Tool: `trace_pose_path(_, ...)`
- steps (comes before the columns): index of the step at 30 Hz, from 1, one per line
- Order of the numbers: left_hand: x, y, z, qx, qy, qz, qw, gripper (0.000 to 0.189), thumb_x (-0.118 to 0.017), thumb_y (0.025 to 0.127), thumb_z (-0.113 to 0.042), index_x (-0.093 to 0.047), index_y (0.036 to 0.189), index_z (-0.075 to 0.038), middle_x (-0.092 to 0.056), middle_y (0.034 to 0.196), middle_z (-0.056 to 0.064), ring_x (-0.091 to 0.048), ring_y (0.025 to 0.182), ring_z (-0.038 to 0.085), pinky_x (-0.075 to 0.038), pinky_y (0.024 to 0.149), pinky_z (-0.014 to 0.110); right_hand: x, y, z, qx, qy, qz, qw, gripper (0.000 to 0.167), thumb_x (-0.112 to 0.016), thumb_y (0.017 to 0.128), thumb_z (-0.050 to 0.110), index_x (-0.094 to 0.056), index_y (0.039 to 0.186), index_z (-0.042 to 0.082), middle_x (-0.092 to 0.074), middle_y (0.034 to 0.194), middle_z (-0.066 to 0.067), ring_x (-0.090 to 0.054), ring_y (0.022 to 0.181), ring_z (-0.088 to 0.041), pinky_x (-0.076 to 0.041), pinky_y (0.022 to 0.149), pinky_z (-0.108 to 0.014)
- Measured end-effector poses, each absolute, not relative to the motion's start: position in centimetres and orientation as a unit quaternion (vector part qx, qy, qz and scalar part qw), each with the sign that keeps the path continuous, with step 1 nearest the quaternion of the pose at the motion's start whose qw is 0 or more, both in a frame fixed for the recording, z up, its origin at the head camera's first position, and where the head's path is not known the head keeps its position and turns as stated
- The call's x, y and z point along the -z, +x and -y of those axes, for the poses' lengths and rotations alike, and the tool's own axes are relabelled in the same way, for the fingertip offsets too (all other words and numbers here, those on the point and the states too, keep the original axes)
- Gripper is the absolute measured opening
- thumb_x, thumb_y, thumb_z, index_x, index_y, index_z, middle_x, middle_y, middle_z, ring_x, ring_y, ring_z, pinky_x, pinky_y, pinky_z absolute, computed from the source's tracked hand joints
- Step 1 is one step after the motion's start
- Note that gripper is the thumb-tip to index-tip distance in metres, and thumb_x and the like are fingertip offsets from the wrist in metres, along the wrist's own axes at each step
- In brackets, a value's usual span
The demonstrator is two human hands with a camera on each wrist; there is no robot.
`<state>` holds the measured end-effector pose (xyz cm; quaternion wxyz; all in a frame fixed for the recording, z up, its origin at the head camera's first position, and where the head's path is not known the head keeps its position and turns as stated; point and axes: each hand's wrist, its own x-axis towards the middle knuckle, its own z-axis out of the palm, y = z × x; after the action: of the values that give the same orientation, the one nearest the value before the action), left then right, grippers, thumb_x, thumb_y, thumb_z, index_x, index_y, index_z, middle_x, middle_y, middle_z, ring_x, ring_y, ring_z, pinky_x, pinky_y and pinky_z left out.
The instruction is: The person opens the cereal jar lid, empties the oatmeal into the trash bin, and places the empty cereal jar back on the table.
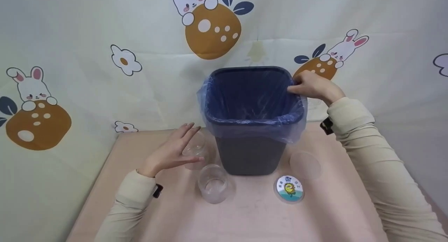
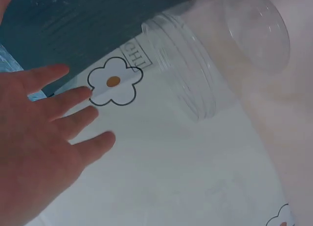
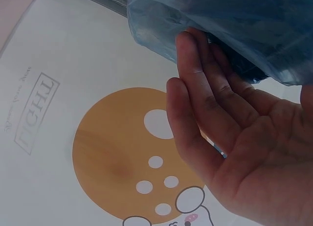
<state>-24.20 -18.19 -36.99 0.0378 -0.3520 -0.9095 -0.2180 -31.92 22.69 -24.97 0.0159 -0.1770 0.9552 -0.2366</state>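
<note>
A dark grey trash can (image 1: 250, 156) stands upright near the back, lined with a translucent blue bag (image 1: 241, 130) folded over its rim. My right hand (image 1: 315, 86) grips the can's right rim, thumb at the inner side. In the right wrist view its fingers (image 3: 195, 74) reach along the outside, under the bag's overhang. My left hand (image 1: 169, 152) holds nothing, its fingers spread left of the can. Just beside and partly behind it is a clear plastic jar (image 1: 197, 152). A second clear jar (image 1: 213, 186) stands nearer the front.
Right of the can's base lie a round lid (image 1: 289, 189) with a cartoon flower picture and a translucent disc (image 1: 305, 165). All rest on a pink-covered table (image 1: 252, 217). A white cloth (image 1: 150, 84) with rabbit and orange prints hangs close behind.
</note>
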Motion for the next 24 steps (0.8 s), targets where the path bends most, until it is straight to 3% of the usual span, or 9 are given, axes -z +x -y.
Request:
trace_pose_path(4, 36.9, -24.8, 18.5, 0.188, -0.328, 0.925, 0.044, 0.094, -0.076, 0.079, -0.045, -0.031, 0.148, 0.001, -0.020, 0.155, 0.022, -0.006, 0.142, 0.044, -0.006, 0.106, 0.067, 25.0, -31.9, -22.7, 0.240, -0.175, -0.955, 0.021, 0.028, -0.057, 0.091, 0.021, -0.067, 0.094, -0.005, -0.062, 0.080, -0.005, -0.053, 0.070, -0.017, -0.042, 0.064, -0.027)
trace_pose_path(10, 36.9, -25.7, 18.7, 0.151, -0.282, 0.946, 0.059, 0.097, -0.072, 0.079, -0.054, -0.028, 0.152, -0.007, -0.016, 0.159, 0.012, -0.001, 0.144, 0.038, 0.001, 0.107, 0.065, 25.1, -31.9, -22.7, 0.246, -0.176, -0.953, 0.023, 0.028, -0.058, 0.092, 0.019, -0.067, 0.097, -0.007, -0.063, 0.083, -0.008, -0.054, 0.071, -0.018, -0.042, 0.064, -0.027)
trace_pose_path(17, 36.8, -27.1, 18.2, 0.101, -0.209, 0.971, 0.057, 0.085, -0.046, 0.091, -0.064, -0.013, 0.156, -0.019, -0.006, 0.161, 0.003, 0.009, 0.145, 0.029, 0.007, 0.108, 0.061, 25.1, -31.9, -22.6, 0.245, -0.174, -0.954, 0.024, 0.028, -0.056, 0.092, 0.018, -0.067, 0.098, -0.007, -0.064, 0.086, -0.009, -0.055, 0.075, -0.020, -0.042, 0.066, -0.028)
trace_pose_path(24, 36.9, -28.7, 18.1, 0.078, -0.160, 0.983, 0.042, 0.086, -0.033, 0.091, -0.072, -0.010, 0.156, -0.021, -0.005, 0.161, 0.001, 0.005, 0.145, 0.032, 0.008, 0.108, 0.061, 25.1, -32.0, -22.6, 0.248, -0.177, -0.952, 0.021, 0.028, -0.057, 0.092, 0.017, -0.067, 0.098, -0.008, -0.064, 0.085, -0.010, -0.055, 0.073, -0.020, -0.042, 0.064, -0.027)
